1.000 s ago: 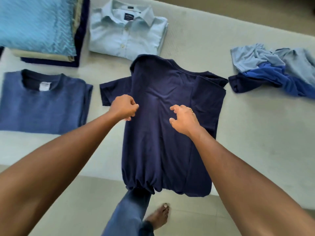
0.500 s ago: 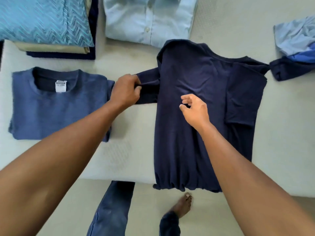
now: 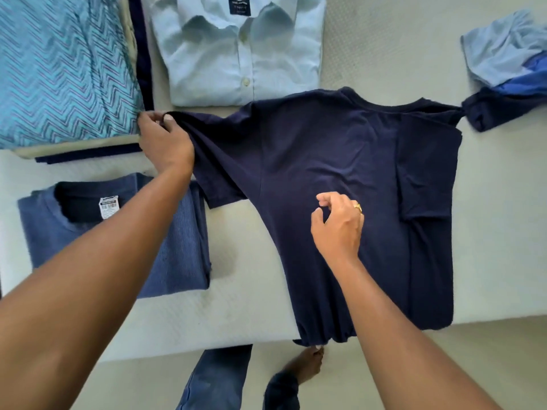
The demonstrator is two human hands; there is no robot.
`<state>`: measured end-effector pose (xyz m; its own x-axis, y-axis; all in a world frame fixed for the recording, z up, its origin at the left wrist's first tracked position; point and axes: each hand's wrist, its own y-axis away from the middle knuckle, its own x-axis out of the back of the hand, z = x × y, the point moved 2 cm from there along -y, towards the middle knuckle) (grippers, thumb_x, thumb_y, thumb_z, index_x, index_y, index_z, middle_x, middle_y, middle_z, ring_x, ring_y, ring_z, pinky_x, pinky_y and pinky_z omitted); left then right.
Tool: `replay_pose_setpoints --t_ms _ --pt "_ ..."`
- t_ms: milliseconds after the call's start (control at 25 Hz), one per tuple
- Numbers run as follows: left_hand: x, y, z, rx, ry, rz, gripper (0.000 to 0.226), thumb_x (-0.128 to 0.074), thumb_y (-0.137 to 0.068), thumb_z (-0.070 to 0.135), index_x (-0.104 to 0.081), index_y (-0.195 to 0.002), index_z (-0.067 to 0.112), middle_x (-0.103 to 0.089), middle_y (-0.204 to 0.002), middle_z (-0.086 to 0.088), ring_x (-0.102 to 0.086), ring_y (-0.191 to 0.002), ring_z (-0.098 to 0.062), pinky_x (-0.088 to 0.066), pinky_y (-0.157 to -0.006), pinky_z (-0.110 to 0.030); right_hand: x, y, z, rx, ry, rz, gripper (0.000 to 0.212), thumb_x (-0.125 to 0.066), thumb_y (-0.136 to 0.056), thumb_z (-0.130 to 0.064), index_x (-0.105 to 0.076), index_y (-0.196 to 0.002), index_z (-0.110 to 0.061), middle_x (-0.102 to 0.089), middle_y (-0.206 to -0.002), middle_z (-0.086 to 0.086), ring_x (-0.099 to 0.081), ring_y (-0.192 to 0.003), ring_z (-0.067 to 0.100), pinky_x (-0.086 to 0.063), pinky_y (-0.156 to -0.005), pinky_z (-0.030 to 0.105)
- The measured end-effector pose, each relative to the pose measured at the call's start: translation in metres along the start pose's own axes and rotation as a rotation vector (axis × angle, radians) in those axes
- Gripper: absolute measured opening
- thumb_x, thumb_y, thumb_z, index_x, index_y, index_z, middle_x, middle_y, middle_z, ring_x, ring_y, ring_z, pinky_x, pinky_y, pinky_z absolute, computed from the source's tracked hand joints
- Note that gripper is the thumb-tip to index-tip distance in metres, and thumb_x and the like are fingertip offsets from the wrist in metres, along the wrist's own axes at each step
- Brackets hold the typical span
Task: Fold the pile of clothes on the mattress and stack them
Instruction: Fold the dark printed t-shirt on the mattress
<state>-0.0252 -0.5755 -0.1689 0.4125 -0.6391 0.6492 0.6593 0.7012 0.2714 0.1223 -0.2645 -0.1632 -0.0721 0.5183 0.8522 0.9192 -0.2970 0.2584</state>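
The left hand (image 3: 164,143) grip clamps the navy T-shirt (image 3: 340,149) sleeve, right hand (image 3: 337,229) grip loosely curled, empty; white tag (image 3: 110,206) unreadable.

Two hands (image 3: 165,143) (image 3: 337,229), one spread navy T-shirt (image 3: 340,149), two folded shirts (image 3: 236,54) (image 3: 165,255), one folded stack (image 3: 59,69), one crumpled heap (image 3: 503,54)

Lit brightly and evenly by soft, diffuse light. Throws only faint shadows, such as the grey smudge on the mattress (image 3: 231,270) under the left forearm (image 3: 118,261) (soft-edged, barely darker than the cloth). Bows straight edges toward the borders, wide-angle fashion. Looks slightly soft overall, smeariest along the bottom corners.
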Motion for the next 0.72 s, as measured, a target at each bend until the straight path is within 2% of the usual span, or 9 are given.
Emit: replay_pose_setpoints --t_ms 120,200,240,320,400,480,560,640,720 --pt "-0.004 0.000 -0.019 0.172 -0.031 -0.188 0.068 -0.070 -0.079 0.066 -0.060 -0.117 0.011 -0.068 -0.116 -0.003 -0.065 -0.106 -0.022 -0.052 -0.097 -0.033 -0.010 0.029 -0.013 0.019 -0.080 0.004 0.021 -0.066 -0.088 -0.021 -0.066 -0.109 -0.024 -0.063 -0.091 -0.013 -0.060 -0.088 0.015 -0.047 -0.097 0.040" --pt "-0.002 -0.001 -0.031 0.192 -0.066 -0.325 0.047 -0.083 -0.068 0.047 -0.064 -0.094 0.013 -0.069 -0.101 -0.006 -0.071 -0.096 -0.026 -0.061 -0.079 -0.038 -0.016 0.051 -0.018 -0.048 -0.086 -0.027 0.020 -0.070 -0.087 -0.032 -0.064 -0.105 -0.027 -0.059 -0.085 -0.014 -0.056 -0.082 0.010 -0.049 -0.090 0.036" --pt "-0.001 0.000 -0.034 0.174 -0.063 -0.390 0.035 -0.085 -0.071 0.033 -0.066 -0.089 0.011 -0.069 -0.094 -0.006 -0.072 -0.088 -0.025 -0.060 -0.066 -0.033 -0.020 0.065 -0.016 -0.073 -0.060 -0.044 0.025 -0.073 -0.085 -0.037 -0.062 -0.104 -0.027 -0.057 -0.085 -0.014 -0.054 -0.080 0.009 -0.047 -0.086 0.033" --pt "0.006 -0.001 -0.031 0.062 -0.005 -0.455 0.031 -0.083 -0.079 0.027 -0.073 -0.099 0.006 -0.071 -0.090 -0.002 -0.070 -0.079 -0.014 -0.055 -0.059 -0.025 -0.027 0.095 -0.006 -0.105 0.016 -0.094 0.037 -0.079 -0.079 -0.042 -0.059 -0.105 -0.025 -0.056 -0.089 -0.011 -0.053 -0.082 0.012 -0.045 -0.084 0.032" --pt "0.013 -0.004 -0.024 -0.108 0.037 -0.394 0.039 -0.074 -0.086 0.043 -0.071 -0.103 0.008 -0.071 -0.091 0.001 -0.067 -0.080 -0.009 -0.055 -0.072 -0.028 -0.034 0.124 0.009 -0.177 0.079 -0.149 0.043 -0.081 -0.078 -0.042 -0.054 -0.107 -0.025 -0.056 -0.097 -0.007 -0.055 -0.088 0.017 -0.047 -0.084 0.034" --pt "0.014 -0.001 -0.025 -0.173 -0.018 -0.308 0.057 -0.064 -0.091 0.053 -0.064 -0.118 0.003 -0.071 -0.113 -0.011 -0.068 -0.105 -0.023 -0.052 -0.093 -0.033 -0.036 0.153 0.024 -0.278 0.093 -0.190 0.041 -0.080 -0.081 -0.039 -0.051 -0.106 -0.025 -0.053 -0.101 -0.005 -0.054 -0.091 0.020 -0.049 -0.081 0.036" --pt "0.018 0.018 -0.027 -0.141 -0.153 -0.245 0.065 -0.061 -0.095 0.052 -0.050 -0.136 0.003 -0.060 -0.138 -0.014 -0.056 -0.129 -0.028 -0.040 -0.108 -0.029 -0.035 0.178 0.034 -0.332 0.106 -0.219 0.038 -0.078 -0.084 -0.035 -0.050 -0.106 -0.024 -0.052 -0.102 -0.004 -0.055 -0.093 0.020 -0.048 -0.076 0.034" --pt "0.027 0.055 -0.017 -0.314 -0.206 -0.107 0.052 -0.059 -0.093 0.037 -0.048 -0.134 0.006 -0.055 -0.137 -0.011 -0.053 -0.127 -0.025 -0.037 -0.109 -0.028 -0.032 0.200 0.045 -0.352 0.141 -0.235 0.034 -0.076 -0.086 -0.030 -0.052 -0.108 -0.023 -0.055 -0.105 -0.002 -0.057 -0.095 0.020 -0.048 -0.076 0.033" --pt "0.029 0.095 -0.022 -0.484 -0.186 -0.066 0.030 -0.055 -0.087 0.028 -0.058 -0.112 0.012 -0.061 -0.115 -0.004 -0.057 -0.106 -0.018 -0.043 -0.098 -0.028 -0.030 0.216 0.055 -0.376 0.168 -0.244 0.028 -0.073 -0.089 -0.027 -0.055 -0.109 -0.021 -0.058 -0.107 -0.001 -0.059 -0.098 0.021 -0.049 -0.078 0.032"
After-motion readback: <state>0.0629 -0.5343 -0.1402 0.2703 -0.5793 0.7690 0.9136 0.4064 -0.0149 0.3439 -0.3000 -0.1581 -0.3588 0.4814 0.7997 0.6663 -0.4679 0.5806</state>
